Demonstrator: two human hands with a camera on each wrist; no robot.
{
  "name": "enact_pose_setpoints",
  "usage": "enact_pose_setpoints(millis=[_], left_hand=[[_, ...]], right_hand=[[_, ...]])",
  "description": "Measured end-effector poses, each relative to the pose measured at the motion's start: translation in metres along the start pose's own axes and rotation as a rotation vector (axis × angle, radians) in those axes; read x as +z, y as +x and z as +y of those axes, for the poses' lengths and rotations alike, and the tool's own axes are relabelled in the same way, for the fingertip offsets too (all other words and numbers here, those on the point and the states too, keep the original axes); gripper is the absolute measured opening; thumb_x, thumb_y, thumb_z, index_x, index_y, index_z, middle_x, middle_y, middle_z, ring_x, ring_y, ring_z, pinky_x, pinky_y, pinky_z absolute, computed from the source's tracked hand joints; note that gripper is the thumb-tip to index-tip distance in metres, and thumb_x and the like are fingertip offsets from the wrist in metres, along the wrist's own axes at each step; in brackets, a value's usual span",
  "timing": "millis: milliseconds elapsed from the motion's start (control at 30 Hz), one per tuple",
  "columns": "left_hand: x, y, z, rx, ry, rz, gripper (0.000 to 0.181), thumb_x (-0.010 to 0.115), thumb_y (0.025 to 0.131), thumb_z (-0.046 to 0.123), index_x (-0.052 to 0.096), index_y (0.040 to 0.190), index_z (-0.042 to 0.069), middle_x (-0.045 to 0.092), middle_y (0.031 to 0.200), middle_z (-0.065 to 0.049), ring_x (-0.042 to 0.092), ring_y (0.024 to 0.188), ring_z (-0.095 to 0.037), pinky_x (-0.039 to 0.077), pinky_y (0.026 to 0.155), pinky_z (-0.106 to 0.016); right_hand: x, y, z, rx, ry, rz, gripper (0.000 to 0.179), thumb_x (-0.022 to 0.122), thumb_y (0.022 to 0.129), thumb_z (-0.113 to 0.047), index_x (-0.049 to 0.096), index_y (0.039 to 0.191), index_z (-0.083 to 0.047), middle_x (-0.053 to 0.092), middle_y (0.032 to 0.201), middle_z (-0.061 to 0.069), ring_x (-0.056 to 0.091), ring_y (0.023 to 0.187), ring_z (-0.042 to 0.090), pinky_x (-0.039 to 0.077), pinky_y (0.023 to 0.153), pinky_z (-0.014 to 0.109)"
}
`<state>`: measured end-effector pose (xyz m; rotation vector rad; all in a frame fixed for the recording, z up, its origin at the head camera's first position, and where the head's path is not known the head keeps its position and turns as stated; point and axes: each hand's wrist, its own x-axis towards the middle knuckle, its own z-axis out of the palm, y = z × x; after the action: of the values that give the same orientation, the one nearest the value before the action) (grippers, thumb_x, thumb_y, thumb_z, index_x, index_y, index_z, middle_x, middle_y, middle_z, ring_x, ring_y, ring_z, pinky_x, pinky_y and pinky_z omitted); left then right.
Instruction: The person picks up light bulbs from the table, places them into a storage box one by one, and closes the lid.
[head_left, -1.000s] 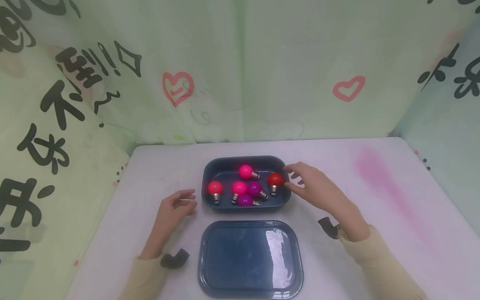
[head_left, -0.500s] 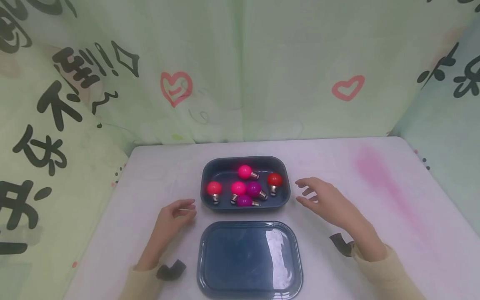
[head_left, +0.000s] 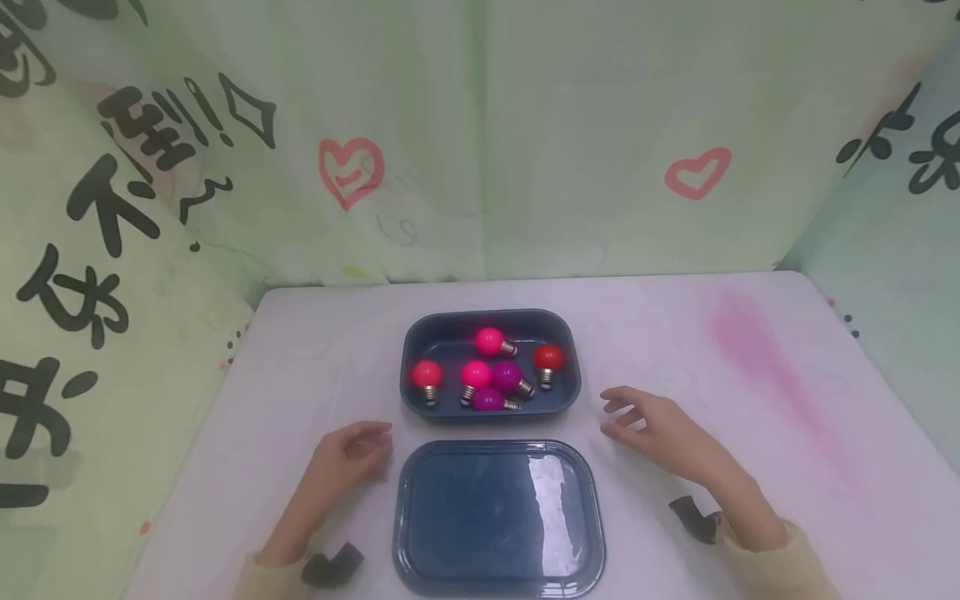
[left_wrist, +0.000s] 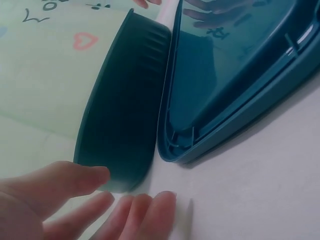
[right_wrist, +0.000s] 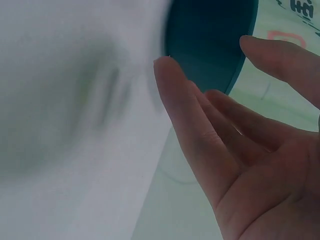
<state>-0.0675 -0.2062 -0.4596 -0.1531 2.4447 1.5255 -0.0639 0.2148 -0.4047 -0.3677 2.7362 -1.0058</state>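
Note:
A dark blue box [head_left: 491, 315] stands on the table with several round light bulbs in it. A red bulb [head_left: 550, 358] lies at its right end, an orange-red bulb [head_left: 427, 375] at its left end, and pink bulbs and purple bulbs [head_left: 506, 377] between them. The box's matching lid [head_left: 480, 517] lies flat in front. My left hand [head_left: 348, 462] is left of the gap between box and lid, fingers loosely bent and holding nothing. On the other side my right hand [head_left: 660, 429] hovers apart from the box's right end, also with nothing in its relaxed fingers.
The white table [head_left: 322, 350] has a pink smear [head_left: 765, 367] on its right side. Pale green curtains [head_left: 570, 108] with hearts and black writing enclose the table at the back and sides. A dark strap piece [head_left: 333, 567] shows at each wrist.
My right hand has drawn away from the box's right rim, moving right and toward me. My left hand has shifted slightly toward me. The bulbs, box and lid keep their places.

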Motion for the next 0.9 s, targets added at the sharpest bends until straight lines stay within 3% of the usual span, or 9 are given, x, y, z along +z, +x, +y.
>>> enact_pose_setpoints(millis=[300,500,767,900], left_hand=[[0.000,-0.010,-0.004,0.020,-0.016,-0.075,0.035,0.070,0.089,0.007,0.064,0.122,-0.001,0.073,0.102,-0.012,0.070,0.071,-0.020,0.059,0.067,-0.028],[0.000,-0.014,-0.008,0.048,-0.048,-0.154,0.038,0.068,0.091,0.011,0.061,0.124,-0.008,0.071,0.107,-0.021,0.071,0.074,-0.023,0.060,0.067,-0.030],[0.007,-0.018,-0.009,-0.019,-0.023,-0.175,0.041,0.070,0.092,0.022,0.063,0.123,-0.004,0.073,0.104,-0.016,0.072,0.072,-0.022,0.060,0.068,-0.031],[0.010,-0.020,-0.006,-0.044,0.007,-0.166,0.039,0.070,0.092,0.023,0.064,0.122,-0.002,0.073,0.106,-0.015,0.072,0.073,-0.021,0.060,0.069,-0.032]], right_hand=[[0.010,-0.005,0.003,-0.023,0.021,-0.031,0.045,0.071,0.091,-0.024,0.059,0.126,0.002,0.070,0.106,0.007,0.068,0.090,0.019,0.057,0.080,0.039],[0.017,-0.008,0.003,0.010,0.157,-0.152,0.043,0.068,0.091,-0.017,0.056,0.126,0.005,0.068,0.093,0.003,0.067,0.071,0.013,0.056,0.068,0.026],[0.030,-0.009,0.001,-0.015,0.298,-0.214,0.042,0.069,0.089,-0.009,0.055,0.124,0.011,0.066,0.094,0.009,0.067,0.074,0.017,0.059,0.062,0.027],[0.033,-0.007,0.001,-0.047,0.265,-0.208,0.043,0.073,0.087,-0.010,0.058,0.122,0.010,0.067,0.099,0.011,0.067,0.077,0.014,0.058,0.064,0.026]])
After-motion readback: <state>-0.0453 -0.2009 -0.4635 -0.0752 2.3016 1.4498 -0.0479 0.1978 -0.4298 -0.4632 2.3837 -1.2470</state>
